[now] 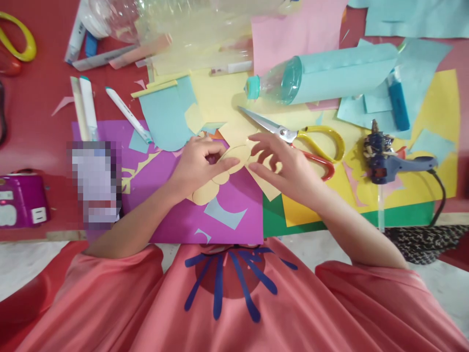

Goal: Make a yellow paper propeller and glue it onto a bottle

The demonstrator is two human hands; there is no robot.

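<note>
Between thumb and fingers, my left hand (201, 164) grips a pale yellow paper cutout (205, 193) with rounded, petal-like lobes. It is above a purple paper sheet (164, 215). My right hand (276, 164) is just right of the cutout, fingers curved and apart, with nothing visible between them. Scissors (289, 134) with a yellow and a red handle loop lie behind my right hand, blades pointing to the upper left. Blue paper scraps (227, 213) rest on the purple sheet in front of the cutout.
A clear bottle wrapped in blue paper (337, 71) lies behind the scissors. At right are a glue gun (395, 164) with its cord and a blue glue stick tube (398, 102). Several markers (128, 113), a blurred-out phone-like object (95, 183) and a purple box (24, 200) occupy the left.
</note>
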